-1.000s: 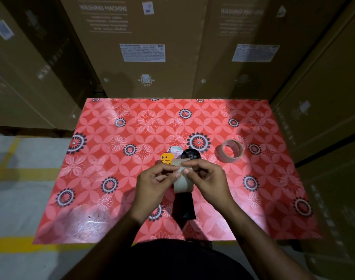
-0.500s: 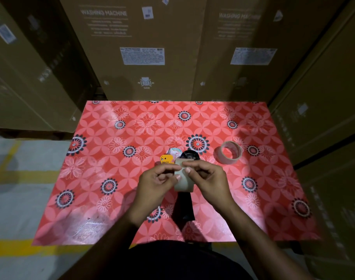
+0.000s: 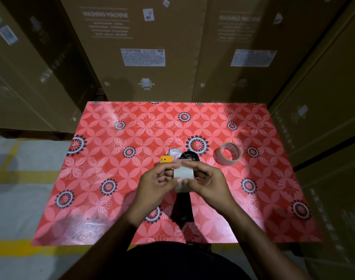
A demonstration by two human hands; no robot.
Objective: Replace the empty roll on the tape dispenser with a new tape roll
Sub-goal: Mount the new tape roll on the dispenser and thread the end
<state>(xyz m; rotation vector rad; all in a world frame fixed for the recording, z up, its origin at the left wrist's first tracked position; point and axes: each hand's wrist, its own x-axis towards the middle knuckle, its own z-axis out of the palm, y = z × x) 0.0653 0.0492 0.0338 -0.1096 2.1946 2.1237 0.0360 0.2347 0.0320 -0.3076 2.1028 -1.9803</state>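
My left hand (image 3: 155, 183) and my right hand (image 3: 208, 183) meet over the middle of the table, both gripping a pale tape roll (image 3: 183, 175) held on edge between the fingertips. Under the hands lies the tape dispenser (image 3: 182, 209), its black handle pointing toward me and its black hub (image 3: 189, 155) and orange part (image 3: 165, 159) showing just beyond the fingers. A second, thin-walled brownish roll (image 3: 228, 153) lies flat on the table to the right of the hands, apart from them.
The table carries a red floral cloth (image 3: 116, 178). Tall cardboard boxes (image 3: 144, 47) marked washing machine stand right behind it and along the right side. Grey floor with yellow lines (image 3: 15, 174) lies to the left.
Both hands have stayed over the dispenser with the roll; the fingers have shifted on it and more of its pale face now shows. The camera has tilted slightly.
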